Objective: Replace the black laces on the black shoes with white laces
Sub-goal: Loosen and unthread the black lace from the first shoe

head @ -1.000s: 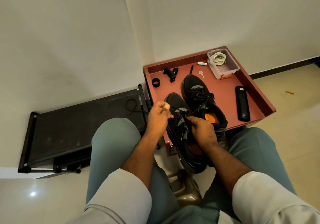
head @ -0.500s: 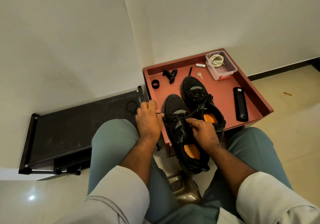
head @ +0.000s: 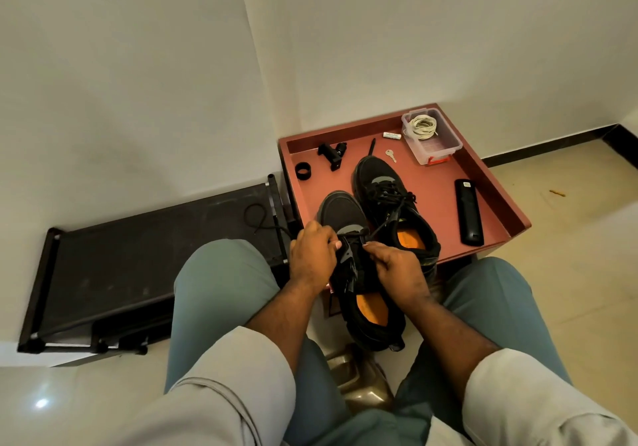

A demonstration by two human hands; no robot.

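Over the red table [head: 445, 200] edge: near black mesh shoe [head: 348, 238] is jutting out
Hands: left hand [head: 312, 256] and right hand [head: 397, 268] are pinching its black lace [head: 352, 235] — left dropped from its raised pull
Meaning: unlacing is progressing; coiled white laces [head: 423, 126] are waiting in the clear box

No text can be read: print on the small white cylinder [head: 392, 135] and the label on the black remote [head: 466, 185] are blurred.
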